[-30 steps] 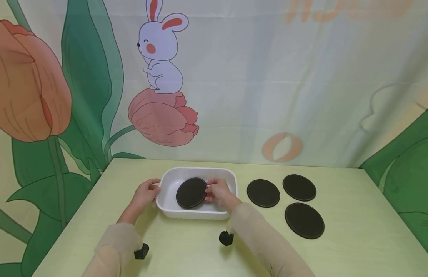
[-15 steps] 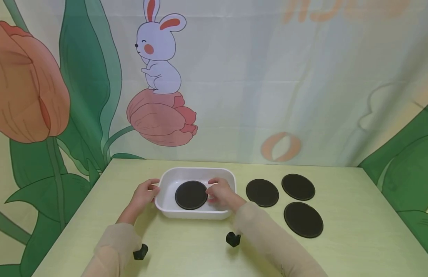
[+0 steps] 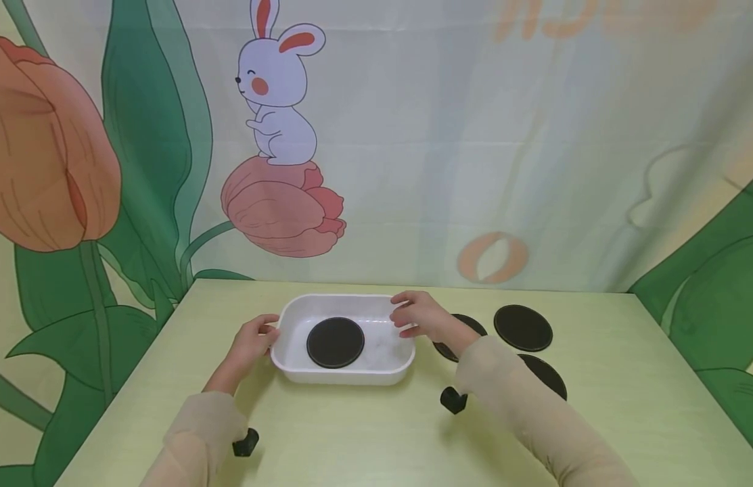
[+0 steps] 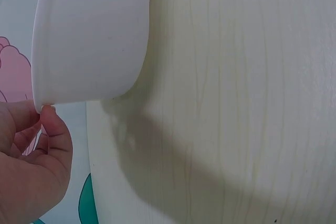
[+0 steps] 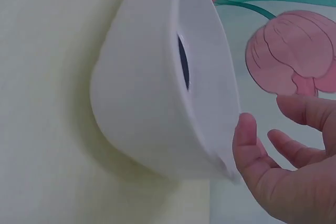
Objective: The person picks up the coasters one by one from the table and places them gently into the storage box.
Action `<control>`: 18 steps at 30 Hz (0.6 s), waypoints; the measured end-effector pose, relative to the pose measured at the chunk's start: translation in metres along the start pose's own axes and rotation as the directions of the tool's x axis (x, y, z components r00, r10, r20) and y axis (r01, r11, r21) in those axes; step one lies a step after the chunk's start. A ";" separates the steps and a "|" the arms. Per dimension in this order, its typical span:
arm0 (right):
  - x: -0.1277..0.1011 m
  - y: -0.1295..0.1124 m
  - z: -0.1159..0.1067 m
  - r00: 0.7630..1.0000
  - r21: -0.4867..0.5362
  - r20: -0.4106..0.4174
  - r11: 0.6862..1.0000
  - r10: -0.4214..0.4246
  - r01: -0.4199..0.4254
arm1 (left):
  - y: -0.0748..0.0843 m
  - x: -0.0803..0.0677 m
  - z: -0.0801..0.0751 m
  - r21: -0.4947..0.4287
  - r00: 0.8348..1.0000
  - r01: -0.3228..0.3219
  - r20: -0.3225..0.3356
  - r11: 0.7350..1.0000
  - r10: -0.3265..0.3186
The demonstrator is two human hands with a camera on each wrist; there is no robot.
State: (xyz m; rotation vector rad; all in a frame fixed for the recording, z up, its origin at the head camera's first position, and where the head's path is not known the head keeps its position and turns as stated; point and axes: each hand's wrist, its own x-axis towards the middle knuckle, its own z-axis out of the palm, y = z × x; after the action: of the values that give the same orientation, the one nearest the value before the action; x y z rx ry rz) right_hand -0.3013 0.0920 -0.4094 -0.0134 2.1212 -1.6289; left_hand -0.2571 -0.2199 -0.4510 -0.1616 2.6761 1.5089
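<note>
My left hand (image 3: 252, 343) pinches the left rim of a white rectangular basin (image 3: 342, 377); in the left wrist view, the thumb (image 4: 58, 135) and fingers meet at the rim's corner. A round black coaster-like disc (image 3: 335, 343) lies flat on the basin floor, left of its middle. Over the basin's right end, my right hand (image 3: 426, 318) has its fingers spread and holds nothing. The right wrist view shows that hand (image 5: 294, 166) with thumb and fingers apart beside the rim, and a sliver of the disc (image 5: 183, 64) inside.
Three more black discs lie on the table right of the basin: one (image 3: 444, 351) partly behind my right hand, one (image 3: 523, 328) farther back, one (image 3: 548, 376) partly under my sleeve. A printed curtain (image 3: 400, 169) hangs behind the pale table (image 3: 327, 433).
The disc in the basin was tilted in my right hand and now lies flat. My right hand let go and moved right, up to the basin's right rim. My left hand stayed put.
</note>
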 end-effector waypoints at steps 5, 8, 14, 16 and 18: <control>-0.003 0.001 -0.029 1.000 -0.011 0.011 1.000 -0.024 0.024 | 0.000 0.000 0.000 -0.003 1.000 -0.001 0.001 1.000 0.001; -0.005 0.004 -0.046 0.999 -0.018 0.007 0.999 -0.044 0.044 | 0.001 -0.001 0.000 -0.001 1.000 0.008 0.002 1.000 -0.008; -0.009 0.015 -0.075 0.999 -0.022 -0.018 0.999 -0.044 0.044 | 0.002 -0.001 0.000 0.005 1.000 0.014 -0.005 1.000 -0.014; -0.010 0.019 -0.082 0.999 -0.019 -0.028 0.999 -0.037 0.037 | 0.002 -0.001 0.000 0.002 1.000 0.011 -0.006 1.000 -0.011; -0.010 0.024 -0.089 0.999 -0.016 -0.039 0.999 -0.029 0.028 | 0.001 -0.001 0.000 0.003 1.000 0.012 -0.009 1.000 -0.012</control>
State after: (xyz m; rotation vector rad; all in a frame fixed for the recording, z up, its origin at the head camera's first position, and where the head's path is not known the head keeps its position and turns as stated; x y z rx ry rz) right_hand -0.3182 0.1834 -0.4107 -0.0172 2.1719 -1.6420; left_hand -0.2565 -0.2189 -0.4498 -0.1838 2.6794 1.5046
